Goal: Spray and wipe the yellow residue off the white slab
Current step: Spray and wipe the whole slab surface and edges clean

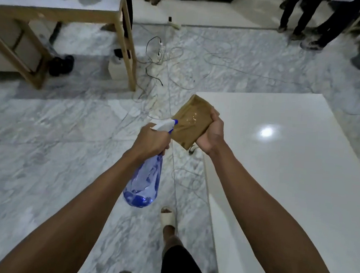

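My left hand (151,141) is clenched round the neck of the spray bottle (144,181), finger at the trigger as far as I can tell, white nozzle (165,125) aimed up and to the right. My right hand (210,134) is clamped on a folded brown cloth (192,121), pinching its right edge, w/ the flat face turned toward the nozzle. The nozzle tip sits just beside the cloth's near-left edge, almost touching. There's a wet glint on the cloth face, so I judge I'm wetting the cloth, not the slab.

Key relation: the white slab (291,166) lies to the right of both hands, and its near-left corner sits right behind the cloth. The cloth hangs over that corner and the marble floor (45,136), not over the slab's main face. The right hand is the nearer one to the slab; the left w/ the bottle is out over the floor. The bottle's long axis runs from low near me up and away, tilted right, so the spray line goes toward the slab corner.

I can't see any yellow residue on the slab from here, just a lamp glare spot. Next move, imo: swing the right hand rightward and down so the cloth lands flat on the slab.
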### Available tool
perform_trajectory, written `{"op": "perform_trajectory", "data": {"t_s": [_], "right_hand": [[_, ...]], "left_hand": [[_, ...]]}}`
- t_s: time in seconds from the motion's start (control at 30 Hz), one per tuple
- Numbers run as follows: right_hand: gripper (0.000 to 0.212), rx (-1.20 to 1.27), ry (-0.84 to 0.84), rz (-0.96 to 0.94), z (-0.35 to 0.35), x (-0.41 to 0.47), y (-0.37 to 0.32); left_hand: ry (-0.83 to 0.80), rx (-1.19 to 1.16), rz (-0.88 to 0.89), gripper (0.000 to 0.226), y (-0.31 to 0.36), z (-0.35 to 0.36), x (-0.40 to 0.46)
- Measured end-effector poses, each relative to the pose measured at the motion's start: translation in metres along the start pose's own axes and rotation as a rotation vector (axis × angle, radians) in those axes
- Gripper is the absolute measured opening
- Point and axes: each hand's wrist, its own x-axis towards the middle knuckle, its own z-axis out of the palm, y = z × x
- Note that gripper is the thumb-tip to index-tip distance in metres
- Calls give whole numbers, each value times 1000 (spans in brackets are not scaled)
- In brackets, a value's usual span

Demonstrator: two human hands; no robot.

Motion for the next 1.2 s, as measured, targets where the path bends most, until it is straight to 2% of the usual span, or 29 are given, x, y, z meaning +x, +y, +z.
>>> {"op": "perform_trajectory", "data": {"t_s": [0.1, 0.2, 0.27, 0.33, 0.4, 0.47, 0.53, 0.63, 0.7, 0.8, 0.93, 1.07, 1.1, 1.2], "right_hand": [[46, -69, 51, 51, -1, 54, -22], [38, -256, 145, 86, -11, 108, -41], [40, -505, 225, -7, -9, 140, -56], [42, -862, 310, -266, -5, 181, -74], [41, -1154, 204, -539, -4, 226, -82], [40, -1376, 140, -624, -8, 275, -76], [41, -1647, 123, -690, -15, 319, -60], [51, -2208, 29, -576, -34, 353, -19], [63, -2429, -8, -514, -50, 357, 2], [91, -2414, 10, -436, -44, 354, 6], [100, -2196, 226, -476, -21, 355, -7], [125, -2331, 184, -391, -39, 357, 3], [120, -2346, 175, -407, -43, 360, 5], [86, -2420, 186, -515, -48, 368, 6]], "left_hand": [[35, -18, -10, 16, 25, 6, 54], [41, -61, 11, 24, 38, 13, 102], [26, -75, 16, 33, 41, 16, 130], [19, -124, 1, 31, 41, 17, 156], [21, -160, -5, 38, 36, 18, 181], [21, -166, -27, 36, 23, 21, 202], [7, -149, -54, 25, 5, 26, 216], [-2, -123, -80, 19, -26, 33, 228], [-5, -132, -115, 19, -43, 34, 230], [-9, -146, -161, 19, -62, 31, 227], [8, -146, -180, 18, -75, 25, 223], [26, -168, -188, 20, -81, 21, 222], [28, -170, -185, 19, -83, 20, 221], [26, -159, -183, 22, -85, 20, 215]]}}
